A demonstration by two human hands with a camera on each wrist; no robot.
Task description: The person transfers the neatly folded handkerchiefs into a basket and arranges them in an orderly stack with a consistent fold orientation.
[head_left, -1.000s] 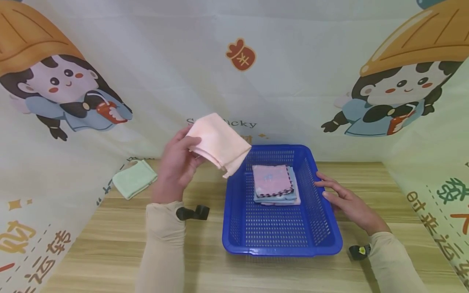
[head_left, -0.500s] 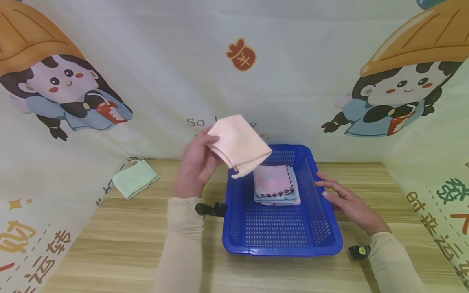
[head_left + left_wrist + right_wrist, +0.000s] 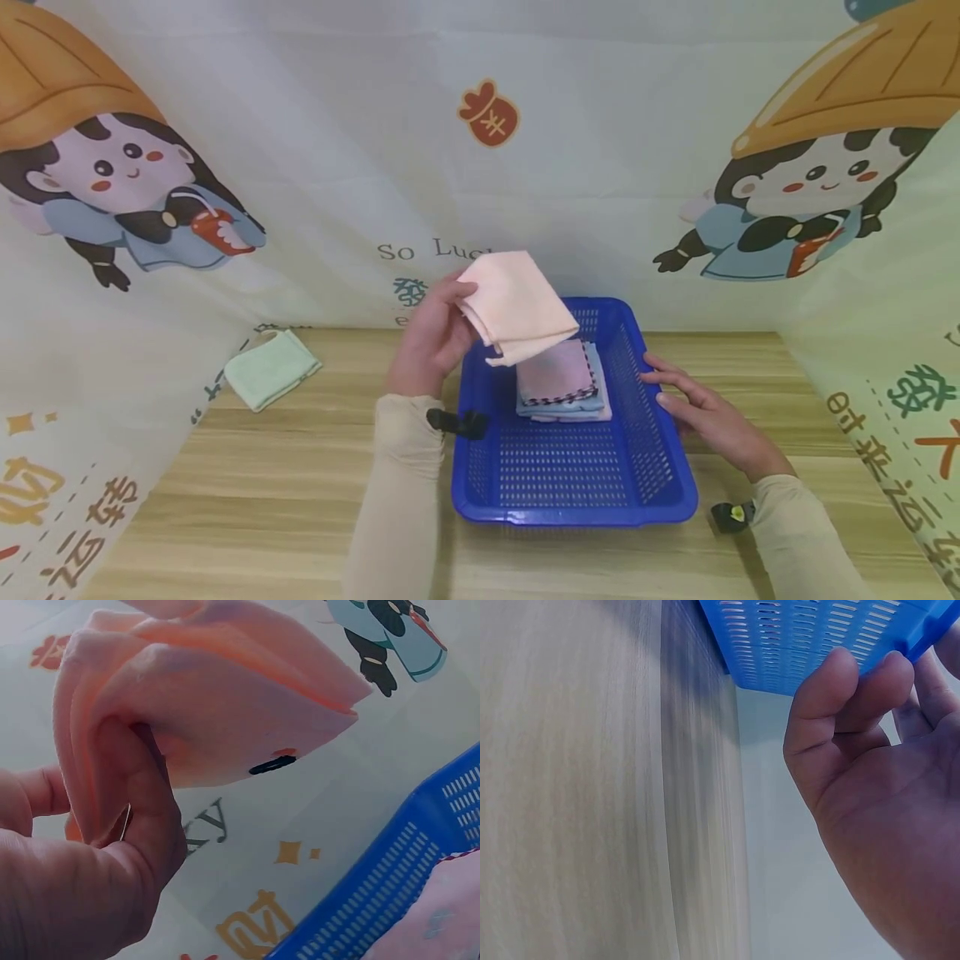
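My left hand (image 3: 438, 333) pinches a folded pale peach washcloth (image 3: 517, 304) by its left end, thumb on top and fingers underneath. The cloth (image 3: 225, 712) hangs over the back left of a blue plastic basket (image 3: 558, 514), and a dark mark shows on its underside in the left wrist view. Inside the basket lies a stack of folded cloths, with a pink cloth (image 3: 555, 375) with a striped edge on top. My right hand (image 3: 712, 417) holds the basket's right rim; in the right wrist view its bent fingers (image 3: 825, 682) are at the perforated outer wall.
A folded light green cloth (image 3: 272, 371) lies on the wooden table (image 3: 285, 500) at the left, near the wall. Printed sheeting (image 3: 360, 125) encloses the back and both sides. A black wrist mount (image 3: 461, 423) on my left arm overlaps the basket's left rim.
My left hand has carried the peach washcloth rightward and slightly down, from left of the basket to over its back part. My right hand has stayed at the rim.
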